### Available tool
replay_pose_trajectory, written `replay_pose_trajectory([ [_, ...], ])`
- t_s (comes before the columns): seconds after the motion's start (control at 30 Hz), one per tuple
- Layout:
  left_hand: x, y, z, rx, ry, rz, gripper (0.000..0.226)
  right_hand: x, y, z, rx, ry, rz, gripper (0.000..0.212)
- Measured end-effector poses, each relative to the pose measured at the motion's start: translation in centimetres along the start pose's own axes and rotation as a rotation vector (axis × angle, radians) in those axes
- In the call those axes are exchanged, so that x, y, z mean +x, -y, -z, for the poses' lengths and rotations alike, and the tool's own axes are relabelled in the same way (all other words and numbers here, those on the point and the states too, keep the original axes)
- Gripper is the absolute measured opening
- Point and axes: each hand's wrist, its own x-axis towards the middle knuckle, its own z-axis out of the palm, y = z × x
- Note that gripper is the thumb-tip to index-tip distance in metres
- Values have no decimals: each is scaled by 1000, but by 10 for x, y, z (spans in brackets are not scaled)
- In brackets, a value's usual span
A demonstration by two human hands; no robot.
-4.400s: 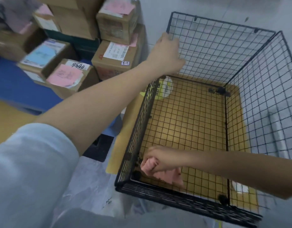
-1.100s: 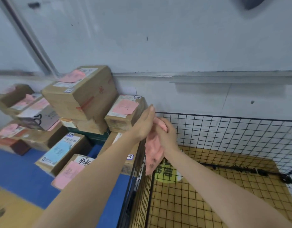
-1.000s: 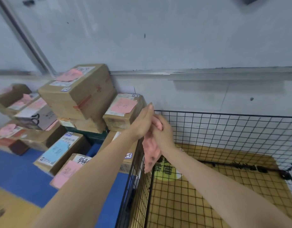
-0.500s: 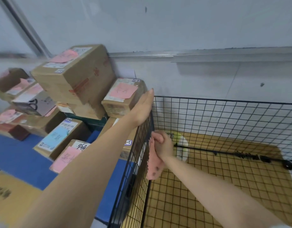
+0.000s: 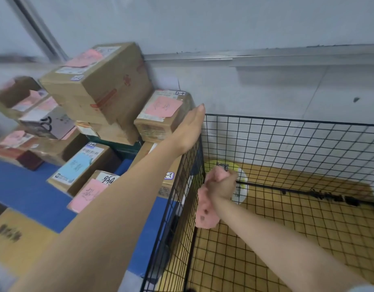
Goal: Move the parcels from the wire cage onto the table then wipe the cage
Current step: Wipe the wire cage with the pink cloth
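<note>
Left hand (image 5: 189, 131): fingers flat and open against the wire cage's (image 5: 287, 144) left wall, outside.
Right hand (image 5: 220, 185): fingers closed around pink cloth (image 5: 205, 216), pressed on that wall's inside.
Parcels (image 5: 97, 85): stacked left of cage.

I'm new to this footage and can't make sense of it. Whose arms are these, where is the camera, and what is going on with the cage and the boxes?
The single picture comes from a camera worn on a person's head, looking forward and down, so the two bare arms are that person's own. The left hand rests on the top edge of the wire cage, near its corner. The right hand is inside the cage, gripping a pink cloth against the side mesh. No parcels show inside it. The cardboard parcels are stacked beside it on a blue table, many bearing pink or blue labels.
</note>
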Motion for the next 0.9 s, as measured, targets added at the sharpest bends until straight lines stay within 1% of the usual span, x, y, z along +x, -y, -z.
replay_pose_trajectory([
  [0.07,-1,-2,-1,12,-4,-10,62,1,5,-2,32,-6,-60,60],
  [0.13,-2,-3,-1,12,-5,-7,62,-3,10,-4,75,63,-141,45],
  [0.17,-2,-3,-1,6,-3,-2,62,-5,13,-6,90,95,-174,42],
  [0.27,-4,-3,0,10,1,-1,62,-11,22,-11,127,167,-191,41],
  [0.4,-6,-5,0,22,10,-5,60,-16,28,-7,240,225,-182,38],
  [0.5,-6,-6,-1,23,7,-15,58,-22,31,-6,246,186,-109,36],
  [0.6,-4,-5,-1,25,2,-20,57,-27,41,-10,211,127,67,35],
  [0.67,-3,-5,-1,31,2,-21,58,-27,53,-13,161,110,183,37],
  [0.73,-2,-4,0,38,2,-19,59,-28,67,-12,170,129,243,36],
  [0.83,-1,-3,-1,33,-4,-12,58,-33,83,-7,276,197,268,35],
  [0.9,-1,-3,-1,16,-6,-4,59,-35,88,-8,332,223,317,33],
])
